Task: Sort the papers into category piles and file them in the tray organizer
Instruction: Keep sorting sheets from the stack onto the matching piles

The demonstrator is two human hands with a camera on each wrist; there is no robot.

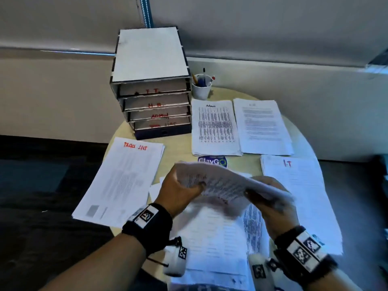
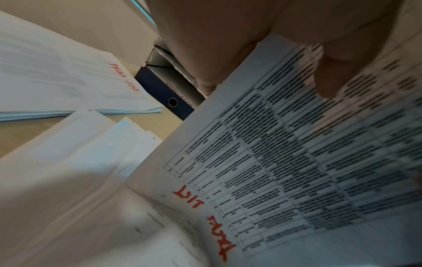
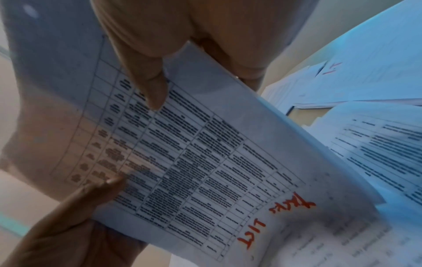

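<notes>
Both hands, left hand point(image 1: 180, 185) and right hand point(image 1: 270, 198), pinch a task-list sheet point(image 1: 226, 183) mid-frame; sorting step, next goes to task-list pile point(image 1: 121, 181) at left.

Matt white paper sheet point(image 1: 226, 185), pale smooth wood-look desk point(image 1: 180, 152), rough-edged cardboard organizer point(image 1: 153, 95), white plastic cup point(image 1: 201, 89).

- Printed sheet point(image 1: 226, 185) marked in red, curled, held up at lower centre of the frame.
- Tray organizer point(image 1: 153, 85) (four labelled drawers), upper centre.
- Paper piles point(image 1: 123, 181) flat around it.
</notes>
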